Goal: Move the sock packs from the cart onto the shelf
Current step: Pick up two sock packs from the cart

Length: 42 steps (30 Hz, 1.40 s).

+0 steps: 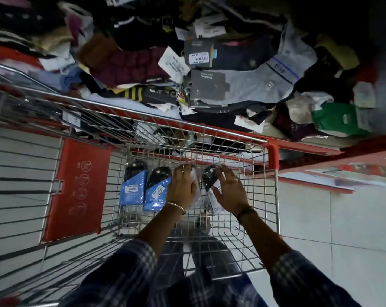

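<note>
Two blue sock packs [133, 189] [155, 197] lie side by side on the bottom of the wire cart [274, 196]. To their right, my left hand [182, 188] closes its fingers over a pale clear-wrapped sock pack [195, 179]. My right hand [230, 192] grips a black sock pack [208, 179] with a white label, thumb across it and fingers spread. Both hands are deep inside the cart basket. The red-edged shelf [320, 149] runs just beyond the cart, heaped with loose socks and packs.
A red plastic seat flap [76, 189] hangs on the cart's left side. On the shelf lie a grey sock pack [245, 85], a green bag [336, 118] and several tagged garments. White floor tiles [342, 229] show to the right.
</note>
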{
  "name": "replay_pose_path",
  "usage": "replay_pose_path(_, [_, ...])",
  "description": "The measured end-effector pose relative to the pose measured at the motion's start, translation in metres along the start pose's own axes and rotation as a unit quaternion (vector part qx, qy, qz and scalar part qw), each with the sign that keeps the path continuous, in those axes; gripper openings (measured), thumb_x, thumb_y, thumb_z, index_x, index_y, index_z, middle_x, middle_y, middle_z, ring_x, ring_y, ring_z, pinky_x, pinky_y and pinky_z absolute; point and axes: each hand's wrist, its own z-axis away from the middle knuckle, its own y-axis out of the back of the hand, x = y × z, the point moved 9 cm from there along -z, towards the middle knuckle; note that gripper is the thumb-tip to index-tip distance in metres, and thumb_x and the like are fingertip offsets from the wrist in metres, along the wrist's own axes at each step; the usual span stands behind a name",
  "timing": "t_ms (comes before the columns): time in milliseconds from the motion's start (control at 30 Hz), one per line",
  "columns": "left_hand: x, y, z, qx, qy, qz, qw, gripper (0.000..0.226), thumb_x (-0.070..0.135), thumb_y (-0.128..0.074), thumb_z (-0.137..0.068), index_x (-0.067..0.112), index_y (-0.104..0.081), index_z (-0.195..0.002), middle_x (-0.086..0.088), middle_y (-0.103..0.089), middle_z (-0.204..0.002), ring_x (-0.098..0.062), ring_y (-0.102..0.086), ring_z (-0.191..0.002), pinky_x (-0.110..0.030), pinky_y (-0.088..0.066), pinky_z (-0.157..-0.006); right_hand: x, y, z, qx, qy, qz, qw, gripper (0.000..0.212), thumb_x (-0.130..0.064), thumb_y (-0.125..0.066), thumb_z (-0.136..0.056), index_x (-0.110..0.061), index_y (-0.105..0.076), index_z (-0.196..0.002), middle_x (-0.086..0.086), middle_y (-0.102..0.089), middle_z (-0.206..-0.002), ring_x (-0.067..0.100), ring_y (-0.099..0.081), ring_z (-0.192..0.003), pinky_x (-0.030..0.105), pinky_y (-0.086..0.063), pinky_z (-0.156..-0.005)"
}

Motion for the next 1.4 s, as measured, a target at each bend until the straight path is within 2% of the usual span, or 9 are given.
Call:
replay_pose_path(233, [-0.038,-0.064,-0.012,-0.048,0.097,-0.049,0.993,0.070,0.028,-0.046,-0.090,0.020,-0.009,-0.149,-0.026,-0.012,-0.152,-0.045,-0.014,-0.138,-0.060,-0.039,-0.098,0.022,-0.056,-0.018,-0.012,-0.078,0.004,0.997,0.077,-0.032,-0.063,-0.085,-0.027,-0.020,-0.148,0.017,-0.003,-0.157,0.042,-0.007,-0.141,0.059,-0.025,-0.108])
replay_pose_path(433, [-0.033,-0.072,-0.018,-0.001,0.082,-0.060,0.995,0.070,0.055,-0.035,-0.086,0.018,-0.023,-0.143,-0.030,-0.027,-0.147,-0.051,-0.027,-0.132,-0.066,-0.039,-0.089,0.035,-0.064,-0.024,0.020,-0.120,-0.005,0.993,0.088,-0.044,-0.071,-0.076,-0.032,-0.020,-0.147,0.016,-0.008,-0.156,0.043,-0.035,-0.128,0.056,-0.049,-0.087])
replay_pose_path(533, [-0.029,-0.071,-0.015,0.021,0.042,-0.049,0.998,0.072,0.042,-0.057,-0.083,0.024,-0.022,-0.143,-0.024,-0.017,-0.152,-0.048,-0.018,-0.136,-0.068,-0.036,-0.091,0.055,-0.060,-0.010,0.065,-0.183,-0.039,0.980,0.090,-0.044,-0.073,-0.074,-0.028,-0.022,-0.147,0.020,-0.012,-0.155,0.047,-0.038,-0.124,0.058,-0.048,-0.087])
replay_pose_path(667, [-0.026,-0.068,-0.017,0.022,0.017,-0.059,0.998,0.070,0.057,-0.035,-0.084,0.023,-0.025,-0.145,-0.022,-0.021,-0.152,-0.046,-0.022,-0.136,-0.066,-0.037,-0.091,0.061,-0.057,-0.005,0.087,-0.215,-0.046,0.972,0.092,-0.047,-0.072,-0.074,-0.025,-0.021,-0.148,0.021,-0.011,-0.155,0.046,-0.032,-0.128,0.060,-0.044,-0.092])
replay_pose_path(767, [-0.029,-0.067,-0.024,0.029,0.055,-0.073,0.995,0.076,0.062,-0.039,-0.082,0.023,-0.026,-0.146,-0.022,-0.021,-0.152,-0.051,-0.024,-0.133,-0.065,-0.040,-0.088,0.058,-0.055,-0.014,0.102,-0.234,-0.045,0.966,0.093,-0.055,-0.069,-0.073,-0.026,-0.021,-0.147,0.024,-0.010,-0.154,0.045,-0.029,-0.131,0.059,-0.039,-0.095])
replay_pose_path(900, [-0.029,-0.070,-0.038,0.010,0.096,-0.093,0.991,0.071,0.043,-0.066,-0.077,0.035,-0.033,-0.139,-0.014,-0.020,-0.153,-0.051,-0.026,-0.129,-0.065,-0.046,-0.081,0.061,-0.060,-0.025,0.113,-0.256,-0.066,0.958,0.087,-0.046,-0.071,-0.077,-0.022,-0.025,-0.146,0.032,-0.009,-0.151,0.052,-0.032,-0.128,0.059,-0.044,-0.093])
replay_pose_path(1067, [-0.030,-0.067,-0.042,0.001,0.090,-0.090,0.992,0.061,0.033,-0.068,-0.075,0.034,-0.046,-0.132,-0.008,-0.031,-0.149,-0.047,-0.034,-0.122,-0.061,-0.047,-0.079,0.070,-0.067,-0.022,0.118,-0.249,-0.104,0.956,0.076,-0.039,-0.069,-0.082,-0.022,-0.030,-0.145,0.030,-0.013,-0.151,0.051,-0.031,-0.129,0.059,-0.045,-0.093])
replay_pose_path(1233, [-0.018,-0.049,-0.034,0.036,0.051,-0.056,0.996,0.063,0.029,-0.074,-0.071,0.029,-0.051,-0.130,-0.011,-0.039,-0.144,-0.048,-0.039,-0.119,-0.064,-0.047,-0.077,0.064,-0.057,-0.015,0.137,-0.222,-0.125,0.957,0.069,-0.033,-0.075,-0.077,-0.018,-0.045,-0.137,0.026,-0.038,-0.139,0.047,-0.048,-0.114,0.055,-0.055,-0.075])
replay_pose_path(1400, [0.006,-0.004,-0.015,0.090,0.004,-0.026,0.996,0.062,0.038,-0.073,-0.073,0.028,-0.051,-0.131,-0.013,-0.040,-0.144,-0.049,-0.043,-0.115,-0.062,-0.049,-0.073,0.040,-0.019,0.001,0.184,-0.190,-0.145,0.953,0.065,-0.032,-0.076,-0.075,-0.016,-0.050,-0.132,0.024,-0.043,-0.136,0.045,-0.051,-0.110,0.052,-0.056,-0.072])
